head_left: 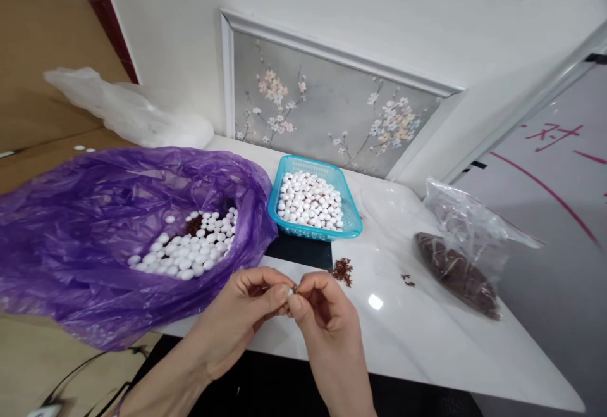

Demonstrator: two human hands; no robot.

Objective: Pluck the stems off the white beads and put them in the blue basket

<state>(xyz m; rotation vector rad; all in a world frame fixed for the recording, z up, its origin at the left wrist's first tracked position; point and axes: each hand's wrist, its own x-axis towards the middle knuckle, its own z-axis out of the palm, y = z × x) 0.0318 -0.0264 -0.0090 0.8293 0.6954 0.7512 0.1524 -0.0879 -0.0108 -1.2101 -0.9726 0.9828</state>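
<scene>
My left hand [258, 300] and my right hand [327, 322] meet at the fingertips over the table's front part, both closed in a pinch. Between them a small white ball [290, 292] shows, mostly covered by my left thumb and fingers. My right fingertips hold a tiny brown piece [295, 288] against it; its shape is hardly visible. Just beyond my right hand lies a small pile of reddish-brown bits [342, 271]. A blue plastic basket [353, 217] behind holds many white balls [310, 200] with brown bits among them.
On the left, a large purple plastic bag [85, 214] lies open with white balls and a brown clump inside. A dark flat object [301, 251] is partly under the basket. To the right are a few loose brown bits [408, 281] and a clear bag of brown material [458, 271].
</scene>
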